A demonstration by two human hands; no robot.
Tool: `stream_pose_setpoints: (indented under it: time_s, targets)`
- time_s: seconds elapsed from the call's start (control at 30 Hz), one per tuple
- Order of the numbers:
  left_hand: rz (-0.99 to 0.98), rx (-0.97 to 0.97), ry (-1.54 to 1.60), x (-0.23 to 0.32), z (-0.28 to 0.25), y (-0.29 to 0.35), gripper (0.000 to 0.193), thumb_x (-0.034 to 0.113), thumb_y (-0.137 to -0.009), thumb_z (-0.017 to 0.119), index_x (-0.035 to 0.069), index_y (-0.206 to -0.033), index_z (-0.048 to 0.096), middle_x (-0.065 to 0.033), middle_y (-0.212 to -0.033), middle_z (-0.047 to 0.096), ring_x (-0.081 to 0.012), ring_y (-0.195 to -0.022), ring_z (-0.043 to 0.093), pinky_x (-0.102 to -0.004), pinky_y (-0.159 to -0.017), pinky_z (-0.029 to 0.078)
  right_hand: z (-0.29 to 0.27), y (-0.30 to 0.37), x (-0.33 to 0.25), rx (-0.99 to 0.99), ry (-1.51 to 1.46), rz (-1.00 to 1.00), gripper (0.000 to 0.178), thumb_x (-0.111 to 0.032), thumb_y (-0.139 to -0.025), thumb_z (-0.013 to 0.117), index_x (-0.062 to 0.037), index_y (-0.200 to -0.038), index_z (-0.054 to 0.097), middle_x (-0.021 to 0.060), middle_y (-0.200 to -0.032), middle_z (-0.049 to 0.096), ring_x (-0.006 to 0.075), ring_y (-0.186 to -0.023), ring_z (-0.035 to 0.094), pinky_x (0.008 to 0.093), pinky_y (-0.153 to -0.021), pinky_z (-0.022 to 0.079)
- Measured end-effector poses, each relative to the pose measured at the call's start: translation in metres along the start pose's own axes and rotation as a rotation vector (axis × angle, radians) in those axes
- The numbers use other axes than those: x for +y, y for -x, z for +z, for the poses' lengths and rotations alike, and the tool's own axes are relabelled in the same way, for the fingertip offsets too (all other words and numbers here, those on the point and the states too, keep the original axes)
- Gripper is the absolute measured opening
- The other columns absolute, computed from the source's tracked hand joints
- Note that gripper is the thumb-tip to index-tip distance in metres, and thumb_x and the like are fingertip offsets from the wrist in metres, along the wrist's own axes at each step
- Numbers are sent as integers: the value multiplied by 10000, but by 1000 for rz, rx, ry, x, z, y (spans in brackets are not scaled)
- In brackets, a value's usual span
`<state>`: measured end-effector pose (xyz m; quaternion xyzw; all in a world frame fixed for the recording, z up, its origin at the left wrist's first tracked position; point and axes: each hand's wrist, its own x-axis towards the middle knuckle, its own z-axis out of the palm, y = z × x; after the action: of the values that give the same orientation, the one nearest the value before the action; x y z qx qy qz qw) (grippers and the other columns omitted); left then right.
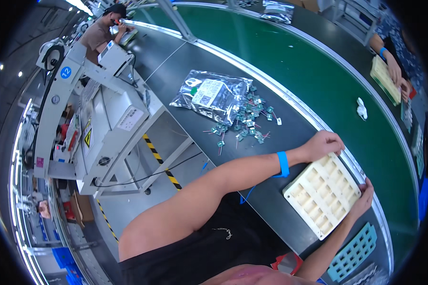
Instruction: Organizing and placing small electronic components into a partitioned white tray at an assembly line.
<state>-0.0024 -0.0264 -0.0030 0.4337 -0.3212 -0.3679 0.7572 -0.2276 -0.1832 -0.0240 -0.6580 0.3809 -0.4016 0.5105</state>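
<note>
Curls the left hand point(322, 146) at the far corner of the cream tray point(322, 194), with fingertips bunched; cannot tell whether pinching the rim or just touching it. Lays the right hand point(363, 200) along the right side, with bent fingers against the edge; cannot tell how firmly. Has the tray over the dark bench point(276, 199), just beside the rail point(295, 103) of the green belt point(314, 71). Shows a teal grid point(353, 251) near the right hand and, farther off, boards point(249, 118) heaped against a silver bag point(213, 94).
</note>
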Motion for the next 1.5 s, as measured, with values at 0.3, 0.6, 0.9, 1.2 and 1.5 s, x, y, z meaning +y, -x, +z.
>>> stream_pose_setpoints:
  time_s: [0.3,0.6,0.9,1.2,1.5]
  targets:
    - [-65,-19,-7,1,-1,-1,164,79,-910,567,-43,-942,673,-80,-835,681,-108,-784,649,-251,-722,524,3,8,-13,32,23,90,424,-284,-1060,370,48,-1191,599,28,-805,496,127,-765,491,283,-731,429]
    - [-138,-36,45,6,-3,2,138,38,-916,548,-41,-958,653,-68,-854,666,-95,-790,616,-243,-710,499,-2,13,-4,53,-85,123,404,-283,-1055,409,59,-1173,589,42,-814,487,161,-781,510,306,-738,453]
    - [-103,-36,-105,9,-5,0,135,18,-889,559,-29,-947,671,-86,-861,661,-131,-764,626,-259,-674,489,-13,15,-3,-22,-65,91,364,-236,-1050,418,67,-1178,572,53,-802,499,170,-795,495,322,-791,449]
    - [-6,-49,-151,10,-5,-1,136,20,-884,554,-15,-950,667,-87,-844,656,-145,-742,624,-277,-655,481,-24,13,6,-31,-37,81,333,-211,-1043,436,57,-1170,586,44,-818,481,167,-806,480,339,-809,447]
    - [-123,-41,-35,11,-3,2,142,41,-903,558,-28,-964,666,-68,-861,675,-102,-777,624,-241,-702,498,-11,12,2,-4,-109,111,304,-190,-1036,459,33,-1192,594,41,-800,531,128,-771,513,261,-727,445]
